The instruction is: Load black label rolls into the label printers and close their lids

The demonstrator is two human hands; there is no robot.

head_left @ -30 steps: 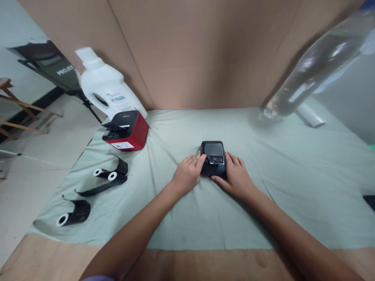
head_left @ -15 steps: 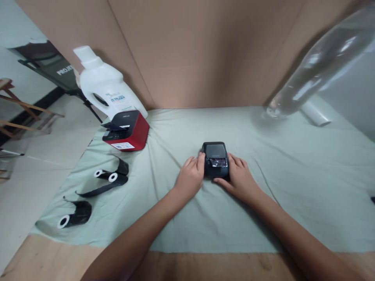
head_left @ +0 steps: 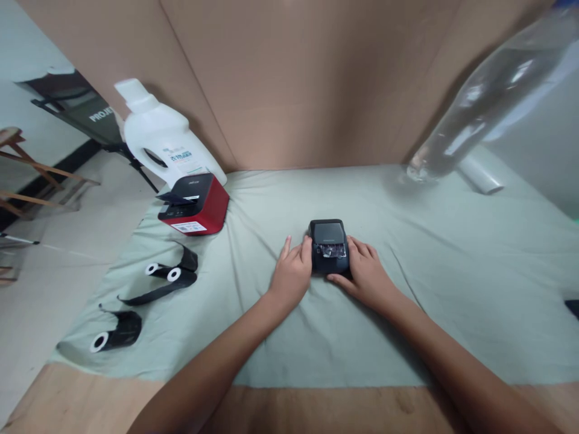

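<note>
I have the left hand against the left side of the black, rounded plastic device, fingers parted, and the right hand clamped on its right side, thumb at the near edge. The device sits between both hands on the pale green fabric cloth over the wooden worktop.

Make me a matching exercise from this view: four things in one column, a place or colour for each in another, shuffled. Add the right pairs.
Things:
1. Jug
2. Device
3. Bottle
4. Box

Places and colours:
A. Red sides, black top
B. See-through, at the far right
C. White all over but for its printed label
D. Between the left hand and the right hand

Right pairs: 1-C, 2-D, 3-B, 4-A
</note>
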